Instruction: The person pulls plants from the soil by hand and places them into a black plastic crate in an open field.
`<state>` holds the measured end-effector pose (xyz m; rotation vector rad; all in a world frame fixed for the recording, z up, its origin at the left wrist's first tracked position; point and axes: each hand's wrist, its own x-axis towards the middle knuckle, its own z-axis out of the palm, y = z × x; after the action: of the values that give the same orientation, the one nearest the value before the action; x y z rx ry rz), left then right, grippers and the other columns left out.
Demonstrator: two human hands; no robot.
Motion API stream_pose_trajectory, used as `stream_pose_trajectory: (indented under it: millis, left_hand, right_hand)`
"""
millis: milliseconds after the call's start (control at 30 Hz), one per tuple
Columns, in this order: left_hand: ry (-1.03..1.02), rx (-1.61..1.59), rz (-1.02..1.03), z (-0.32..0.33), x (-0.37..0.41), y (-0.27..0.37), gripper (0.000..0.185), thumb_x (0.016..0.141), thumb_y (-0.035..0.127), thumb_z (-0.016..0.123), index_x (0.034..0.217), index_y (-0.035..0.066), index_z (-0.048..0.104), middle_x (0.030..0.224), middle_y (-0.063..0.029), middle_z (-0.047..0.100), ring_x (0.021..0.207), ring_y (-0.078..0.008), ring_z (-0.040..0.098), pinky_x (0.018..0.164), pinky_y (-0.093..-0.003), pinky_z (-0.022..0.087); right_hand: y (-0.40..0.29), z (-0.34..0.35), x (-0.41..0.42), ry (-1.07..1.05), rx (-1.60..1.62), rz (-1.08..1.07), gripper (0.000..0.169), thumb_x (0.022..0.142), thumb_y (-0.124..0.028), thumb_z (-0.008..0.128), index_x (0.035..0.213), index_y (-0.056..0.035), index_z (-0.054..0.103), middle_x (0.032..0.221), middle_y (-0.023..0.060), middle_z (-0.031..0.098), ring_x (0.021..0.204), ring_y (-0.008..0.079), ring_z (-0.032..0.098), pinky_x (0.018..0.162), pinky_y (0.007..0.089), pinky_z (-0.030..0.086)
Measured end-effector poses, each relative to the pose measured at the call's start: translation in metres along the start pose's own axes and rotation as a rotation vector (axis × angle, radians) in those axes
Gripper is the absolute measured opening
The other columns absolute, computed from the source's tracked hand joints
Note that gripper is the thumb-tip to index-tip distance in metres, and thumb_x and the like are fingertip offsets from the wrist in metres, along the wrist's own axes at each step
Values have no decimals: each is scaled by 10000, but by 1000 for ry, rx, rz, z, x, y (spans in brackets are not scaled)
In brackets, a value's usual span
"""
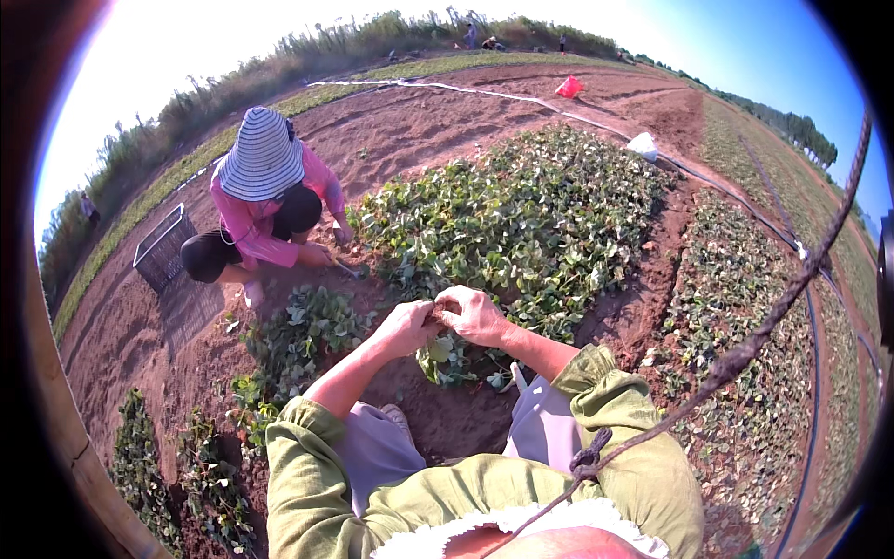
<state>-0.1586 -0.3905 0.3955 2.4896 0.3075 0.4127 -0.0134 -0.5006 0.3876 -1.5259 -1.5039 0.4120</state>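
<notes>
My left hand [407, 328] and my right hand [476, 318] meet in front of my knees. Between their fingertips is a small brown, soil-coloured clump [437, 314], apparently the root end of a plant; the fingers hide most of it. Green leaves [437, 351] hang just below, seemingly from the same plant. Right beyond my hands grows a dense patch of low leafy plants [517, 216]. To the left of my left hand lie leafy plants [307, 328] in a loose heap on the reddish soil [454, 419].
At the left a co-worker [262, 189] in a striped hat squats, holding a small hand tool [346, 267] at the patch's edge. Behind them stands a dark plastic crate [165, 246]. A white bag [642, 147], a red bag [569, 87] and a hose [814, 349] lie farther off. A dark cord [747, 349] crosses my view.
</notes>
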Motion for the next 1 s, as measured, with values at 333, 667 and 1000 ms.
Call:
stream_pose_trajectory:
  millis: [333,667,1000]
  left_hand:
    - [26,-242,-145,24,2,-14,271,759,130,652,999,27,583,870,-119,642,797,-195,628,716,-328,489]
    - [136,-319,-139,29,9,-22,131,812,46,612,933,0,591,762,-33,616,693,-77,535,623,-258,467]
    - [70,-358,-176,42,19,-30,171,784,114,611,921,11,602,796,-102,641,742,-160,605,687,-309,480]
  right_hand:
    - [21,-16,-8,-131,434,425,125,835,-111,613,903,-7,605,763,42,611,638,101,584,576,253,497]
    - [33,-20,-10,-91,543,493,178,812,-105,619,943,12,589,781,58,604,659,128,598,585,268,512]
    - [44,-13,-11,-134,474,401,162,801,-102,598,923,3,607,746,35,591,614,110,565,559,261,486]
